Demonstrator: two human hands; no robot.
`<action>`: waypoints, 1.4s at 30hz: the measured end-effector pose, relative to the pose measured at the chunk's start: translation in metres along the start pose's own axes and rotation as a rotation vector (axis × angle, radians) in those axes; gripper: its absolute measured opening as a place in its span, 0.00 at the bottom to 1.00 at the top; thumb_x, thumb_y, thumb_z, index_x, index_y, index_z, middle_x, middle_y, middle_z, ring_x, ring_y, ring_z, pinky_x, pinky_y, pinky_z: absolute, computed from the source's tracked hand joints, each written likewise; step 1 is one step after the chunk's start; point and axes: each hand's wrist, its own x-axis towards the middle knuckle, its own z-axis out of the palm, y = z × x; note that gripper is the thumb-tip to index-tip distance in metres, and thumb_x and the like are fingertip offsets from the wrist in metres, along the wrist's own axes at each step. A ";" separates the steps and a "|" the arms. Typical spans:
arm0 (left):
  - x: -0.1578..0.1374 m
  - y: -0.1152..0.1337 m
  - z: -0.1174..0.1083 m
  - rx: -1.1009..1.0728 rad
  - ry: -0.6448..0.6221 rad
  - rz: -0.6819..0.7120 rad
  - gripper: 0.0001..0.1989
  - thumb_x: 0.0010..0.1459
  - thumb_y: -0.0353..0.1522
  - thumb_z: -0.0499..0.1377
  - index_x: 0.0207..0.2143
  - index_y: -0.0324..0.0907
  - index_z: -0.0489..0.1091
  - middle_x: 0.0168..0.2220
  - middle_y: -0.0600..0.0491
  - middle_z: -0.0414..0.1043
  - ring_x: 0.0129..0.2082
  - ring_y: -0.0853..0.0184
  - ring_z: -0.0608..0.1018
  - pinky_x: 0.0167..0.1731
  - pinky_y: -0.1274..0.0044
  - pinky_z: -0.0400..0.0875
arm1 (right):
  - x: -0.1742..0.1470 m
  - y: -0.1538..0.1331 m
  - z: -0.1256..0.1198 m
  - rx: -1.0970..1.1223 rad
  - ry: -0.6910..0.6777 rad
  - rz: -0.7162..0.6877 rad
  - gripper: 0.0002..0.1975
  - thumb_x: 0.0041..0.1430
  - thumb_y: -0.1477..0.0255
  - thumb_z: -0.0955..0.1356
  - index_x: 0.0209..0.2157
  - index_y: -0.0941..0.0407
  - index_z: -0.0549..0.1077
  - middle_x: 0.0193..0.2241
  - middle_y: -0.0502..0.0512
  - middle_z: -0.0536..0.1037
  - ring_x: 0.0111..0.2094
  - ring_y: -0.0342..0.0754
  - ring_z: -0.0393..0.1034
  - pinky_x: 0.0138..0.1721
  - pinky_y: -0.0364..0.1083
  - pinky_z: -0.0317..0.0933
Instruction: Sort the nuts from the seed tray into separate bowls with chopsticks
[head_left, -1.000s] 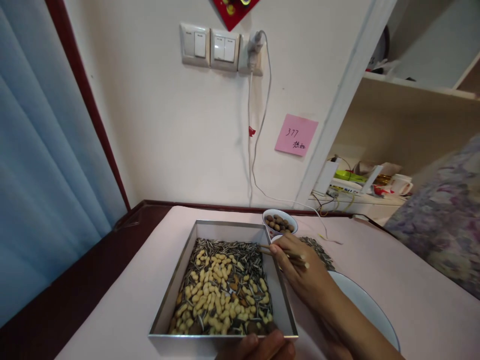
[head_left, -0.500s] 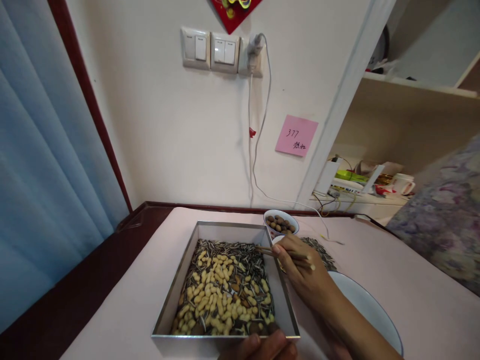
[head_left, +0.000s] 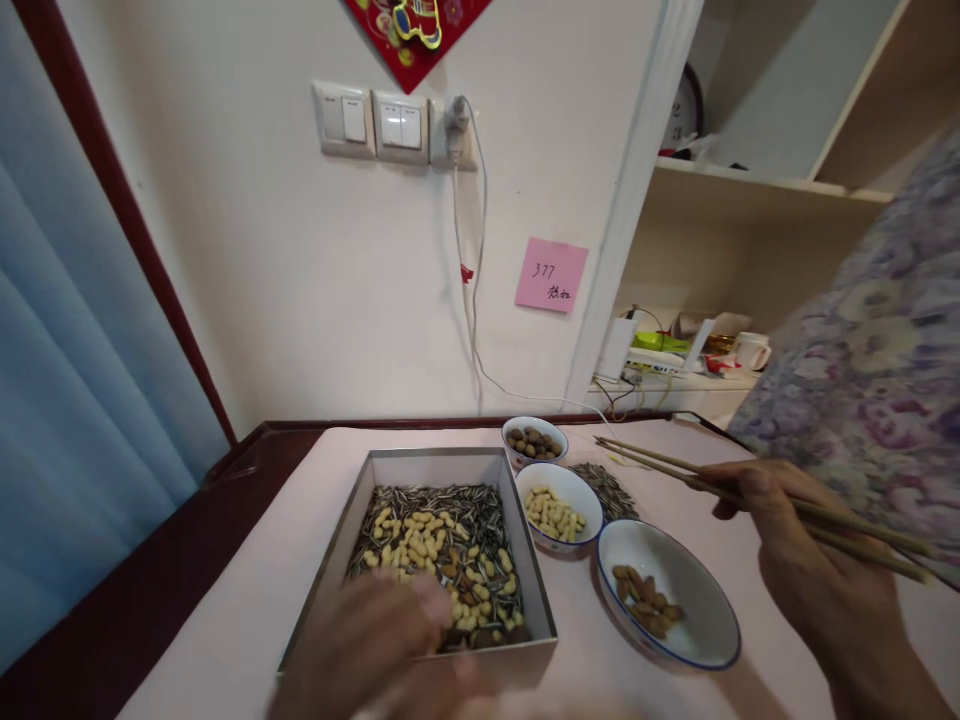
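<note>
My right hand (head_left: 810, 550) grips a pair of wooden chopsticks (head_left: 667, 461), raised at the right with their tips pointing left above the table. Blurred by motion, my left hand (head_left: 375, 635) is over the front left of a shallow square box (head_left: 534, 600); its fingers cannot be made out. Inside the box are peanuts in the shell (head_left: 420, 540), striped sunflower seeds (head_left: 472, 500) and some brown nuts. Beside it stand a small bowl of peanuts (head_left: 553, 515) and a larger white bowl (head_left: 697, 600) holding brown almond-like nuts (head_left: 649, 600).
A small bowl of round brown nuts (head_left: 534, 443) stands near the wall. Sunflower seeds (head_left: 604, 490) lie piled on the pink table cover (head_left: 247, 560). A white cable (head_left: 480, 250) runs from the socket to the table. A person in flowered clothing (head_left: 877, 320) is at the right.
My right hand has moved from the box to the right with the chopsticks, uncovering the peanut bowl. My left hand has shifted from the box's front edge up and left over it. The view has turned right.
</note>
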 end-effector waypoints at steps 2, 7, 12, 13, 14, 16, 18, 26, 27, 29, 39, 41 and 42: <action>0.027 -0.023 -0.018 0.016 0.095 -0.216 0.12 0.64 0.30 0.58 0.47 0.51 0.77 0.60 0.56 0.69 0.55 0.62 0.75 0.59 0.68 0.68 | 0.000 0.016 -0.001 -0.052 -0.023 0.099 0.23 0.62 0.48 0.63 0.33 0.51 0.77 0.33 0.54 0.76 0.31 0.50 0.70 0.32 0.51 0.67; 0.038 -0.114 -0.022 -0.225 0.244 -0.920 0.11 0.61 0.39 0.61 0.45 0.47 0.77 0.58 0.52 0.70 0.62 0.56 0.67 0.66 0.63 0.53 | -0.010 0.022 0.001 0.010 -0.044 0.148 0.22 0.61 0.48 0.64 0.35 0.50 0.78 0.36 0.54 0.78 0.33 0.51 0.74 0.36 0.52 0.71; -0.012 -0.170 0.013 -0.860 0.255 -1.468 0.16 0.65 0.43 0.57 0.47 0.42 0.75 0.61 0.46 0.69 0.62 0.56 0.68 0.61 0.62 0.62 | -0.018 -0.016 0.005 0.185 -0.004 0.088 0.18 0.65 0.52 0.62 0.36 0.48 0.77 0.35 0.53 0.78 0.35 0.51 0.76 0.37 0.49 0.74; -0.018 -0.171 0.020 -0.938 0.226 -1.513 0.17 0.67 0.42 0.55 0.47 0.41 0.75 0.61 0.44 0.69 0.62 0.56 0.69 0.60 0.64 0.63 | -0.020 -0.023 0.007 0.198 -0.007 0.067 0.18 0.66 0.53 0.62 0.35 0.48 0.77 0.35 0.53 0.79 0.36 0.50 0.76 0.37 0.48 0.74; -0.022 -0.169 0.028 -1.017 0.198 -1.559 0.19 0.67 0.43 0.54 0.48 0.40 0.75 0.59 0.43 0.70 0.61 0.56 0.70 0.59 0.64 0.65 | -0.021 -0.029 0.011 0.211 -0.022 0.036 0.17 0.66 0.54 0.62 0.35 0.48 0.77 0.35 0.53 0.79 0.37 0.50 0.76 0.37 0.47 0.74; -0.023 -0.161 0.041 -1.205 0.140 -1.611 0.20 0.68 0.43 0.53 0.51 0.38 0.74 0.55 0.41 0.74 0.57 0.54 0.75 0.55 0.64 0.70 | -0.024 -0.035 0.020 0.247 -0.096 -0.034 0.16 0.67 0.55 0.62 0.36 0.47 0.78 0.36 0.52 0.79 0.38 0.49 0.76 0.37 0.45 0.73; -0.020 -0.152 0.051 -1.374 0.097 -1.620 0.22 0.68 0.42 0.53 0.56 0.38 0.71 0.51 0.41 0.77 0.51 0.53 0.79 0.51 0.63 0.73 | -0.027 -0.037 0.032 0.262 -0.221 -0.089 0.15 0.68 0.58 0.62 0.39 0.47 0.78 0.38 0.51 0.78 0.39 0.47 0.75 0.37 0.43 0.72; -0.007 -0.140 0.064 -1.382 0.190 -1.666 0.20 0.69 0.35 0.51 0.58 0.36 0.69 0.40 0.44 0.82 0.39 0.56 0.84 0.43 0.70 0.78 | -0.033 -0.050 0.074 0.205 -0.626 -0.101 0.17 0.70 0.60 0.60 0.30 0.52 0.71 0.28 0.49 0.71 0.31 0.44 0.66 0.33 0.43 0.61; -0.005 -0.138 0.064 -1.375 0.183 -1.678 0.19 0.69 0.35 0.52 0.57 0.36 0.70 0.40 0.45 0.82 0.40 0.57 0.84 0.43 0.70 0.78 | -0.033 -0.050 0.078 0.205 -0.665 -0.084 0.18 0.70 0.59 0.60 0.29 0.52 0.69 0.28 0.49 0.70 0.31 0.44 0.65 0.33 0.44 0.60; -0.004 -0.135 0.065 -1.316 0.193 -1.713 0.16 0.67 0.34 0.55 0.53 0.38 0.74 0.40 0.47 0.82 0.42 0.58 0.84 0.43 0.72 0.78 | -0.034 -0.051 0.084 0.190 -0.733 -0.054 0.19 0.70 0.58 0.59 0.28 0.53 0.66 0.29 0.50 0.70 0.33 0.45 0.64 0.35 0.46 0.59; -0.019 -0.148 0.072 -0.959 0.226 -1.624 0.12 0.60 0.36 0.65 0.43 0.39 0.78 0.45 0.49 0.80 0.52 0.55 0.78 0.52 0.70 0.73 | -0.030 -0.052 0.102 0.085 -0.843 -0.015 0.21 0.70 0.54 0.57 0.29 0.52 0.65 0.31 0.50 0.69 0.34 0.46 0.63 0.37 0.47 0.56; -0.018 -0.149 0.074 -0.943 0.222 -1.624 0.15 0.64 0.38 0.62 0.48 0.39 0.74 0.50 0.48 0.76 0.51 0.56 0.77 0.51 0.65 0.73 | -0.029 -0.053 0.105 0.074 -0.833 -0.031 0.21 0.70 0.55 0.57 0.29 0.52 0.65 0.31 0.50 0.69 0.34 0.46 0.63 0.37 0.47 0.56; -0.017 -0.150 0.074 -0.935 0.219 -1.626 0.16 0.65 0.38 0.61 0.51 0.39 0.72 0.52 0.47 0.74 0.50 0.56 0.77 0.49 0.63 0.74 | -0.028 -0.053 0.107 0.070 -0.827 -0.042 0.21 0.70 0.55 0.57 0.29 0.53 0.65 0.31 0.50 0.69 0.34 0.47 0.63 0.37 0.47 0.56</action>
